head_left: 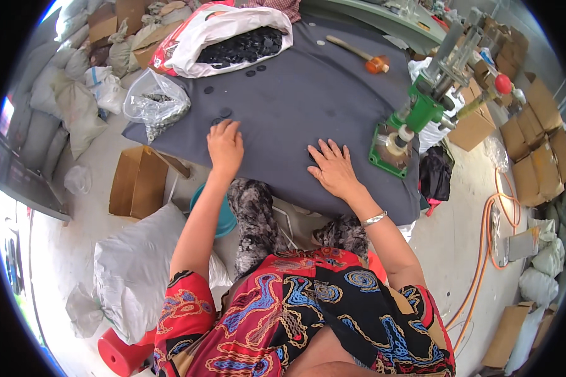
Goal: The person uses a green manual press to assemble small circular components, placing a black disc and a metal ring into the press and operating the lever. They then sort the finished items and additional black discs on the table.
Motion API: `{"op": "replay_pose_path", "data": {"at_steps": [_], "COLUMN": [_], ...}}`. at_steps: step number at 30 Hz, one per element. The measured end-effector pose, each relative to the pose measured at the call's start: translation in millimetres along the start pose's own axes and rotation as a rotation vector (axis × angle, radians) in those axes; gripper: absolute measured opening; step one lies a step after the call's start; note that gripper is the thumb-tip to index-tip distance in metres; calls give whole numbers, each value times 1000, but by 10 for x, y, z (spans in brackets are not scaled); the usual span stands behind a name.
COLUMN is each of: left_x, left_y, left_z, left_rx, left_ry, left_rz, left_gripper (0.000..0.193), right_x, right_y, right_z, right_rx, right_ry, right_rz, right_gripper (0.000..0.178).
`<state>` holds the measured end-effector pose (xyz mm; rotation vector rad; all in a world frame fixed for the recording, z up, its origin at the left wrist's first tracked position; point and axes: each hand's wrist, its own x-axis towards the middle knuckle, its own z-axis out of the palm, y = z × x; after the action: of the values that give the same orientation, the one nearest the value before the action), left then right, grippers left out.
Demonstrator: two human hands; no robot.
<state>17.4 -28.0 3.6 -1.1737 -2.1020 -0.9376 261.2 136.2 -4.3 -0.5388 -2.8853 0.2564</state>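
Note:
My left hand (225, 149) rests at the near left of a table covered in dark grey cloth (277, 119). Its slightly bent fingers are a little apart, with their tips beside a few small black discs (225, 112); the undersides of the fingers are hidden. Flat on the cloth to the right lies my right hand (334, 168), fingers spread and nothing held, a silver bangle on its wrist. It is nearest to a green hand press (415, 107) with a red-knobbed lever at the table's right edge. More loose discs (250, 73) lie farther back.
A white and red sack (192, 53) of black pieces stands at the back left, beside a clear bag (160, 103) of small parts. A wooden-handled mallet (376, 64) lies at the back right. Cardboard boxes (132, 182), a stuffed white sack (138, 257) and an orange hose (484, 251) surround the table.

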Motion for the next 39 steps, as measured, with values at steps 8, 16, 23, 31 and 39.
{"op": "replay_pose_path", "data": {"at_steps": [8,16,23,31,39], "left_x": [565,845,384,474,1204], "left_y": [-702,-974,-903,-259,-1422], "left_z": [473,604,428,492,1132], "left_rx": [255,97,155,22,390], "left_ry": [-345,-524,-405,-490,-418], "left_rz": [-102,-189,-107,94,-186], "left_gripper": [26,22,55,57,63], "right_x": [292,267,292,287,315], "right_y": [236,474,364,413,373], "right_z": [-43,86,14,25,14], "right_rx": [211,570,444,423,401], "right_ry": [295,572,545,544,517], "right_rz": [154,293,276,257,216], "right_gripper": [47,28,24,24,23]}}
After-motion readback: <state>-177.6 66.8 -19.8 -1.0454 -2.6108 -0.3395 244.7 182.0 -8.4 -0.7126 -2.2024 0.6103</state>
